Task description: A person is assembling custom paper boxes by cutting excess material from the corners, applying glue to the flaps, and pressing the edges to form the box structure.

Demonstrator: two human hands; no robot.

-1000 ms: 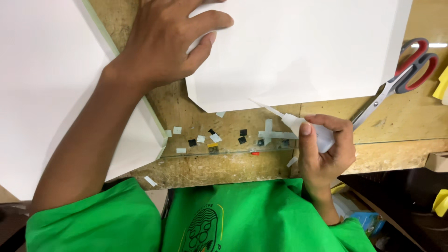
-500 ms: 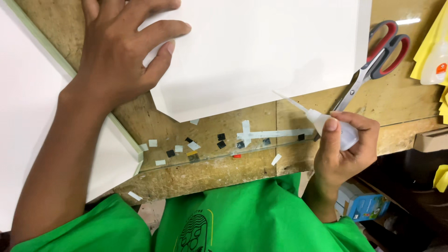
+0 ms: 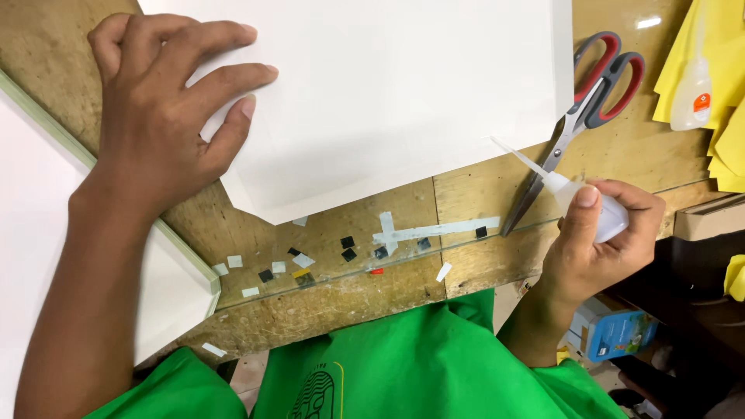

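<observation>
Head view: worn wooden bench; left hand flat on white sheet; right hand grip grasping glue bottle.

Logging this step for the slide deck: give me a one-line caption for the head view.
Left hand presses a white sheet on the wooden bench; right hand aims a small clear glue bottle at its edge.

A craft workshop: scarred wooden workbench, scissors, paper scraps, yellow sheets.

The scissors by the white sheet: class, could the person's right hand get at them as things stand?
Probably yes, once freed: the scissors lie uncovered on the bench just above the right hand, but its fingers are wrapped round a glue bottle.
</observation>
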